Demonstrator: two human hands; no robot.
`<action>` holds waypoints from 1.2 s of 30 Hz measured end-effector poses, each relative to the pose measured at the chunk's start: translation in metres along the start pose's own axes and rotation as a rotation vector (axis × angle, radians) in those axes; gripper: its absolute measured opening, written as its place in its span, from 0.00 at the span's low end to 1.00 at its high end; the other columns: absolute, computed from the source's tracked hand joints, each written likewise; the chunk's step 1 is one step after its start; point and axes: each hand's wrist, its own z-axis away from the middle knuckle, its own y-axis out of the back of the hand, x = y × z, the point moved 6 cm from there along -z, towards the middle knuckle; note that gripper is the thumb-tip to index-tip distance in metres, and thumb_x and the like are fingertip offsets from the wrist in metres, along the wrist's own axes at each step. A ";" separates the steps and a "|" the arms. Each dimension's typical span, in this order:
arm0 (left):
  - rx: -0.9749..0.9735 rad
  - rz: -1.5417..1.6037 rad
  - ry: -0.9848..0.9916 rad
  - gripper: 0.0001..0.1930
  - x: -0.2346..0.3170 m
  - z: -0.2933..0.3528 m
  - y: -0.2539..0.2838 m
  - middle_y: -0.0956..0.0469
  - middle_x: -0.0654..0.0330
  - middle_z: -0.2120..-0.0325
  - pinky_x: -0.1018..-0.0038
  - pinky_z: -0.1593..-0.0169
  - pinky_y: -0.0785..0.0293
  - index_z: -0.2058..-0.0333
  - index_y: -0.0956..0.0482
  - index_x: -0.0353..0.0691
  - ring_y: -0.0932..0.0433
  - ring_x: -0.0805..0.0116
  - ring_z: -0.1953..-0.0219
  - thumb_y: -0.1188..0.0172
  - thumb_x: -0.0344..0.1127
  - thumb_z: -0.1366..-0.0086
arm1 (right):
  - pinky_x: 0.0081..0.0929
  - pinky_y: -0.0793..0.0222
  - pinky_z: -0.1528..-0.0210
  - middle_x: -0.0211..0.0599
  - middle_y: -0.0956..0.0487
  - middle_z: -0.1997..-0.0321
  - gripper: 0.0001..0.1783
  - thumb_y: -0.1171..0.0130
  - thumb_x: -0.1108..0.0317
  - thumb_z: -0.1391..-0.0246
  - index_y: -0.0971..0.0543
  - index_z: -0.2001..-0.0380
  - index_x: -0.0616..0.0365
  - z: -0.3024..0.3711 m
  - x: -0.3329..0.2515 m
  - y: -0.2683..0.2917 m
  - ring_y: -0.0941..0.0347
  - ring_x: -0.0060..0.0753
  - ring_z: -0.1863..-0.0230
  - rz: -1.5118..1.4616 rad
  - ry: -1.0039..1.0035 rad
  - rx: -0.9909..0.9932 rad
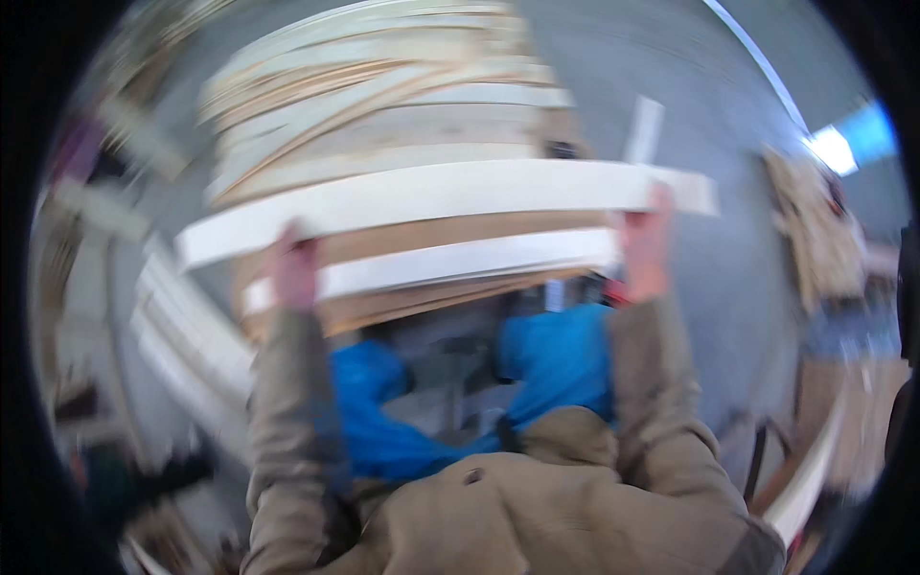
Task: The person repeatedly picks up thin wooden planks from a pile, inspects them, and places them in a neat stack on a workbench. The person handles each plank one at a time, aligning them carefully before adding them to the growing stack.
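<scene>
A long pale strip of wood veneer point(422, 196) spans the view from left to right in front of me. My left hand point(295, 266) grips its lower edge near the left end, fingers closed. Toward the right end, my right hand point(647, 240) is closed on the same strip. Both hands are blurred by motion. Beneath the held strip lies a brown board point(479, 230), and a second white strip point(470, 261) rests on it, nearer to me. Beyond, a broad stack of pale strips point(393, 125) lies in uneven rows, some crossing aslant.
On the grey floor point(690, 105) at the right lies a short pale piece point(645, 129). Long pale boards point(192, 335) lean at the left. Brown sheets point(815, 230) and a cardboard box point(853, 422) stand at the right. My blue-trousered legs point(556, 359) are under the near edge.
</scene>
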 end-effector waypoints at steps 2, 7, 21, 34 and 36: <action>-0.022 0.073 -0.053 0.05 -0.009 0.011 -0.007 0.21 0.62 0.66 0.64 0.51 0.19 0.61 0.19 0.41 0.22 0.69 0.63 0.39 0.34 0.24 | 0.40 0.24 0.39 0.44 0.13 0.49 0.22 0.27 0.71 0.48 0.15 0.48 0.62 0.005 -0.014 0.006 0.17 0.44 0.45 0.519 0.120 -0.034; 0.131 0.084 -0.037 0.04 -0.001 0.046 -0.019 0.18 0.57 0.62 0.66 0.55 0.15 0.57 0.21 0.35 0.17 0.63 0.60 0.39 0.28 0.28 | 0.42 0.17 0.43 0.47 0.16 0.48 0.17 0.43 0.67 0.31 0.22 0.44 0.64 -0.031 0.043 0.029 0.16 0.44 0.48 -0.286 -0.271 0.209; 0.115 0.145 -0.125 0.11 0.032 0.104 0.028 0.18 0.54 0.56 0.64 0.50 0.12 0.52 0.25 0.33 0.15 0.61 0.56 0.42 0.20 0.33 | 0.40 0.14 0.48 0.44 0.17 0.49 0.13 0.39 0.70 0.33 0.22 0.50 0.65 -0.032 0.071 0.008 0.17 0.41 0.49 -0.288 -0.307 0.182; -0.106 0.353 -0.082 0.12 0.039 0.136 0.017 0.18 0.55 0.54 0.62 0.48 0.14 0.50 0.23 0.38 0.16 0.60 0.52 0.44 0.30 0.31 | 0.38 0.17 0.43 0.45 0.16 0.48 0.12 0.41 0.71 0.34 0.22 0.50 0.66 0.040 0.005 0.028 0.17 0.42 0.45 -0.302 -0.166 0.103; -0.106 0.370 -0.064 0.10 0.037 0.137 0.019 0.17 0.55 0.56 0.62 0.49 0.14 0.52 0.22 0.39 0.16 0.61 0.53 0.41 0.33 0.30 | 0.40 0.17 0.43 0.44 0.15 0.47 0.14 0.40 0.70 0.33 0.21 0.49 0.65 0.049 -0.006 0.030 0.17 0.43 0.45 -0.321 -0.160 0.130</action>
